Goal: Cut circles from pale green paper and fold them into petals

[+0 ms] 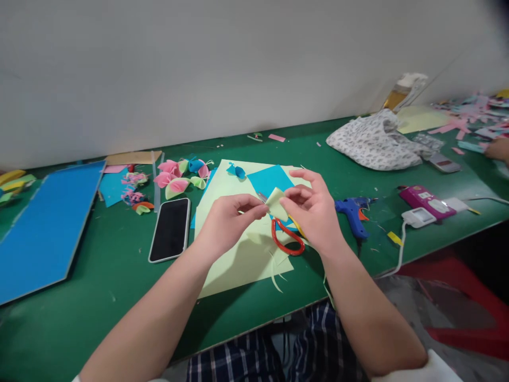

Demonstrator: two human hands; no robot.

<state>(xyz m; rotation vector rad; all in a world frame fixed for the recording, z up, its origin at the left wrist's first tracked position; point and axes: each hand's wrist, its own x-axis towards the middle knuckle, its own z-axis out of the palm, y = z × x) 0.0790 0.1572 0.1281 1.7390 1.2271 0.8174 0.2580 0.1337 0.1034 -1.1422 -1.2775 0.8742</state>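
A small curled piece of pale yellow-green paper (277,204) is held between my two hands, above the middle of the table. My left hand (230,220) pinches its left edge with thumb and forefinger. On the other side, my right hand (314,209) grips it between thumb and fingers, the forefinger raised. Below them are scissors with red handles (288,248); my hands partly cover the rest. Pale yellow-green sheets (226,265) and a bright blue sheet (260,178) lie underneath. A small blue paper flower (237,171) rests on the sheets' far part.
Left of the sheets lie a phone (170,229), pink paper flowers (172,172) and a large blue board (51,228). To the right are a blue glue gun (355,215), a purple power strip (427,202) and a patterned cloth bag (374,140). Another person's hand (498,149) shows far right.
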